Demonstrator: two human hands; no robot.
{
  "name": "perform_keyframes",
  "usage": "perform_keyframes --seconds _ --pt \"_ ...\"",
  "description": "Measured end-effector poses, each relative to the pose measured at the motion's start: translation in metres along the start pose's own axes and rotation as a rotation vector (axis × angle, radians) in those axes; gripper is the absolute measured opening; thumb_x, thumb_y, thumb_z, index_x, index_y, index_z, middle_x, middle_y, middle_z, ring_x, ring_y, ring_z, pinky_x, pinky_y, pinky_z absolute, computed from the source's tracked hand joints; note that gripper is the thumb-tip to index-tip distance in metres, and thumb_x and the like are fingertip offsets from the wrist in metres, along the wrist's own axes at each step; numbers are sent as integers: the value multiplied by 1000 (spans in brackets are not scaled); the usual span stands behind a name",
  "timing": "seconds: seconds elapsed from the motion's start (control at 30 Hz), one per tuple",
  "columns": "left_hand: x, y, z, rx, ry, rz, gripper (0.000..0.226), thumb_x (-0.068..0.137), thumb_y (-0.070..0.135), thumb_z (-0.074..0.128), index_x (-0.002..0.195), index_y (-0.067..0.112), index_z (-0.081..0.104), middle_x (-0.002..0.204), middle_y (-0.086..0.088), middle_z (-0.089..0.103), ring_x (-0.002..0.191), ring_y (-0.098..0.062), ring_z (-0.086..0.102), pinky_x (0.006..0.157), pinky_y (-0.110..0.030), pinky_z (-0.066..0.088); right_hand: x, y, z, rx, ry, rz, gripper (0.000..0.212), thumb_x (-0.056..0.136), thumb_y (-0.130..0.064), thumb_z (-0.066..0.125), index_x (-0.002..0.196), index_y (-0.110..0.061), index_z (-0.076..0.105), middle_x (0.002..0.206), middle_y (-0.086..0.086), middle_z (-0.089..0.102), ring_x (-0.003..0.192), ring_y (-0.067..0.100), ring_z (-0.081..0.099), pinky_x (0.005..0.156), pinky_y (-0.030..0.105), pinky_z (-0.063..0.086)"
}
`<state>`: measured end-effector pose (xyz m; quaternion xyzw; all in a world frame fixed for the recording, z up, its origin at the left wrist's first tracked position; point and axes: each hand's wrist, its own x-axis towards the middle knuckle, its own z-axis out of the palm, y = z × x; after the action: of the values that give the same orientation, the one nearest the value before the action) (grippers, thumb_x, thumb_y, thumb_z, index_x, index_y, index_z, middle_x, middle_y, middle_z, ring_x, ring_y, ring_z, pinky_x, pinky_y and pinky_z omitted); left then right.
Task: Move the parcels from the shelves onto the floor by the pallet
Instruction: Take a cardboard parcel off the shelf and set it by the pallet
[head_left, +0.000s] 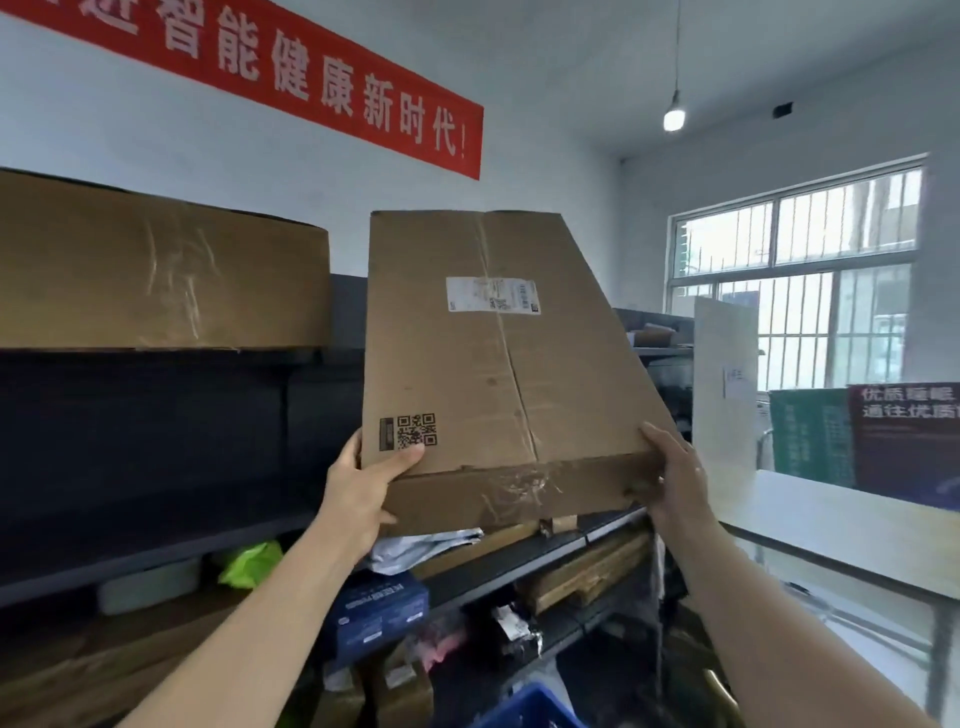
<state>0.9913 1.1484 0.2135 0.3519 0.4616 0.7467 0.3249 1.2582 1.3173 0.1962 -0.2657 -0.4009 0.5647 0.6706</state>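
A large brown cardboard parcel with a white shipping label and a QR code is tilted toward me in front of the dark shelving. My left hand grips its lower left corner, thumb on the front face. My right hand holds its lower right corner from the side. A second big cardboard parcel lies on the top shelf to the left. Lower shelves hold a blue box, flat brown parcels, a grey mailer bag and a green bag.
A white table stands at the right with printed boards leaning behind it, under a barred window. A blue crate sits at the bottom edge. A red banner hangs on the wall above the shelves.
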Motion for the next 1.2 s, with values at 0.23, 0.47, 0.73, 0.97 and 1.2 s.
perform_keyframes --seconds 0.23,0.47,0.73,0.97,1.2 --pt "-106 58 25 3 -76 175 61 68 16 79 125 23 55 101 5 68 93 -20 62 76 -52 51 -112 -104 -38 56 -15 -125 65 66 -35 75 121 -10 54 105 8 60 95 26 57 65 34 44" --pt "-246 115 17 14 -2 331 37 80 7 70 109 28 60 101 5 69 96 -18 64 77 -49 53 -202 -168 -53 101 -201 -98 29 83 -24 68 106 -20 51 105 5 58 98 25 57 79 46 49" --pt "-442 216 -102 159 325 411 59 63 14 77 118 28 60 116 -1 69 109 -23 64 81 -53 54 -351 -158 32 226 -542 165 20 85 -15 66 97 -18 50 99 5 59 90 22 57 77 46 49" --pt "-661 289 -260 270 750 449 64 69 12 76 127 28 54 119 -2 66 109 -27 63 87 -60 50 -579 -105 163 266 -866 439 23 83 -23 70 99 -21 54 112 6 59 103 25 58 92 51 51" --pt "-925 362 -415 351 1199 527 40 73 12 75 106 28 59 110 1 66 104 -21 60 83 -57 49 -906 -66 289 333 -1224 658 22 83 -24 69 99 -19 55 117 7 59 105 27 57 87 50 49"
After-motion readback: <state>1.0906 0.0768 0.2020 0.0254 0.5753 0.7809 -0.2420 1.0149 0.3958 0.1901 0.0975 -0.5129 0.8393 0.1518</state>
